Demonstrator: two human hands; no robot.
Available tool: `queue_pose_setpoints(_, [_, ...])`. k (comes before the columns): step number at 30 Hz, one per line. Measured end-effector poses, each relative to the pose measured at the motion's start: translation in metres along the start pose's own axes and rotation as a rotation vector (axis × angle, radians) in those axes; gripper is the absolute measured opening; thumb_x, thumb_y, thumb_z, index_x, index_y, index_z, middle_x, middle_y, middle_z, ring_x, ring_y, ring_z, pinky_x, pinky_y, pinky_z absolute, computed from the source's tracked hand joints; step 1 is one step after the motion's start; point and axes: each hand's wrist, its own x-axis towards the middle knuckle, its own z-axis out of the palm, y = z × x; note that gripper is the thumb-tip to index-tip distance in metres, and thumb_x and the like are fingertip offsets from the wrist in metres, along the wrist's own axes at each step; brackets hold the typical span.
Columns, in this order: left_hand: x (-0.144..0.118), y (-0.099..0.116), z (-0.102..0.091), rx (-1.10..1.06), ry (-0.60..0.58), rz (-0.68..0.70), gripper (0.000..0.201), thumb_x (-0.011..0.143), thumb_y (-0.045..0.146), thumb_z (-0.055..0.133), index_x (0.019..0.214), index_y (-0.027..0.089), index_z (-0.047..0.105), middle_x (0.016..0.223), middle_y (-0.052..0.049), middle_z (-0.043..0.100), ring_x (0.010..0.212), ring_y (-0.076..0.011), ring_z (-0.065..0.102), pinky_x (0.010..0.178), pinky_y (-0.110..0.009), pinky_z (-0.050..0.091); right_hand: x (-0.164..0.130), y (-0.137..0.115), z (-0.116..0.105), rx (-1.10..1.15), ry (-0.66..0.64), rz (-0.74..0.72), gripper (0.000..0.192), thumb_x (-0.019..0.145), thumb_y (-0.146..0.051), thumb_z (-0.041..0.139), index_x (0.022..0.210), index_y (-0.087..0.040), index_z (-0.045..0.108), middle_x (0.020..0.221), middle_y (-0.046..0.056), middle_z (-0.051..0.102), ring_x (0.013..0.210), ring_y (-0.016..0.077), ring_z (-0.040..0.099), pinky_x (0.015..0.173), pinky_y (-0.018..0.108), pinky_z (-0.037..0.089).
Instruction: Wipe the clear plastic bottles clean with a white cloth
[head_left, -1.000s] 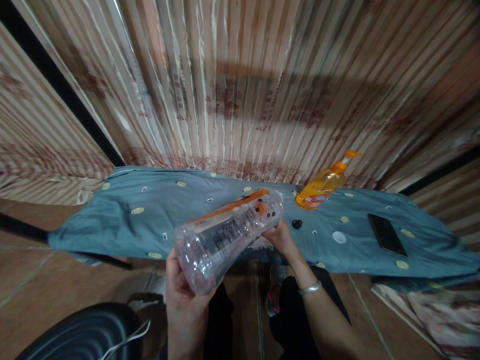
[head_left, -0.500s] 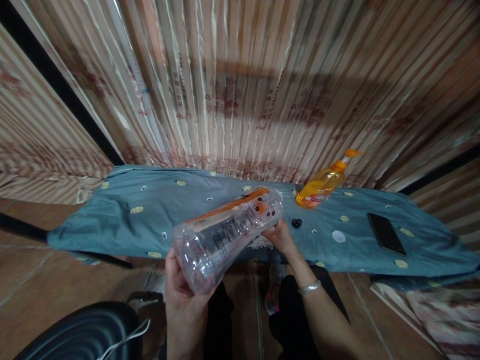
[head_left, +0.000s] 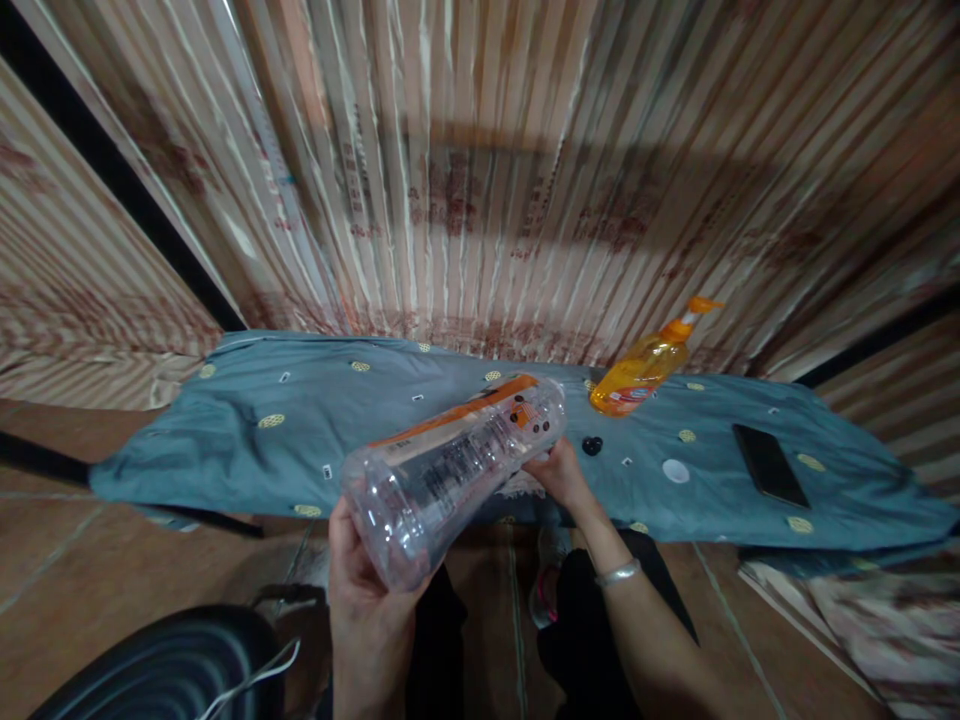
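Left hand (head_left: 367, 585) clasps long clear plastic bottle (head_left: 457, 475) at near end; right hand (head_left: 561, 475) grip hidden, can't tell. Squeeze lightly; walls likely dent.

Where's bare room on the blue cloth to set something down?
Widest patch: blue cloth between its left end and the held clear bottle. Smaller: between pump bottle and phone. Crowded: around the black piece, between right hand, pump bottle and white disc.

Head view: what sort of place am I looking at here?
Probably a room in a home, though I can't be sure: a pleated, printed curtain hangs behind a narrow surface covered in patterned cloth, above a tiled floor.
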Motion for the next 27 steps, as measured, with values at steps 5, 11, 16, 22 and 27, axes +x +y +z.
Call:
queue_pose_setpoints(5, [-0.0008,0.0005,-0.0012,0.023,0.012,-0.022,0.089,0.059,0.027,0.099,0.141,0.021,0.063,0.114,-0.011,0.080,0.093,-0.0253,0.080,0.082,-0.030,0.064,-0.0002,0.0036,0.0007,0.004,0.006,0.027,0.057,0.064,-0.054,0.085,0.107,-0.020,0.071,0.109,0.015,0.083,0.097,0.0362,0.079,0.092,0.055,0.064])
queue_pose_setpoints(11, [-0.0010,0.0021,0.0010,0.014,0.018,-0.018,0.090,0.058,0.027,0.099,0.140,0.020,0.063,0.113,-0.011,0.080,0.094,-0.0256,0.080,0.083,-0.030,0.064,-0.0008,0.0074,-0.0012,-0.007,-0.005,0.022,0.059,0.065,-0.052,0.087,0.113,-0.021,0.071,0.112,0.013,0.083,0.100,0.0348,0.078,0.094,0.053,0.063])
queue_pose_setpoints(16, [-0.0011,0.0033,0.0016,0.021,0.017,-0.030,0.087,0.060,0.027,0.098,0.139,0.020,0.063,0.114,-0.011,0.080,0.094,-0.0254,0.080,0.083,-0.029,0.064,-0.0008,0.0074,-0.0006,0.000,-0.010,0.030,0.057,0.065,-0.049,0.087,0.111,-0.021,0.071,0.107,0.012,0.083,0.096,0.0344,0.079,0.091,0.053,0.064])
queue_pose_setpoints(22, [-0.0018,0.0052,0.0020,0.040,0.025,-0.025,0.083,0.061,0.027,0.098,0.136,0.020,0.063,0.116,-0.011,0.080,0.094,-0.0240,0.079,0.082,-0.028,0.063,-0.0003,0.0018,-0.0007,-0.006,-0.001,0.011,0.057,0.066,-0.048,0.085,0.112,-0.017,0.071,0.114,0.018,0.081,0.107,0.0372,0.076,0.098,0.055,0.062])
queue_pose_setpoints(27, [-0.0027,0.0045,0.0005,0.023,0.012,-0.023,0.081,0.063,0.027,0.097,0.136,0.020,0.062,0.114,-0.010,0.080,0.093,-0.0224,0.079,0.082,-0.027,0.063,0.0001,0.0006,-0.0029,-0.016,-0.016,-0.004,0.052,0.066,-0.048,0.085,0.107,-0.019,0.072,0.114,0.016,0.081,0.107,0.0374,0.076,0.099,0.056,0.061])
